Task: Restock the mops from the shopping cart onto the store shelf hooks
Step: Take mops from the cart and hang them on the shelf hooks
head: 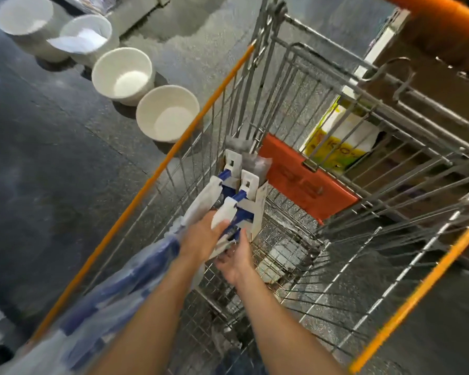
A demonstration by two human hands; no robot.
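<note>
Grey wet floor [52, 171] around cart [336, 239]; both hands' grip closed on mops [236, 209].

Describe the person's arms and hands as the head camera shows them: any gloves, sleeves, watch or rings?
Both forearms are bare as far as the frame shows, with no sleeve edge in view. The left hand and right hand wear no gloves. No watch, wristband or ring shows on either, though motion blur hides fine detail.

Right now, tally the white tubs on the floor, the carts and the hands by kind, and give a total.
White tubs on the floor: 4
Shopping cart: 1
Hands, left hand and right hand, both on the mops: 2
Total: 7
</note>
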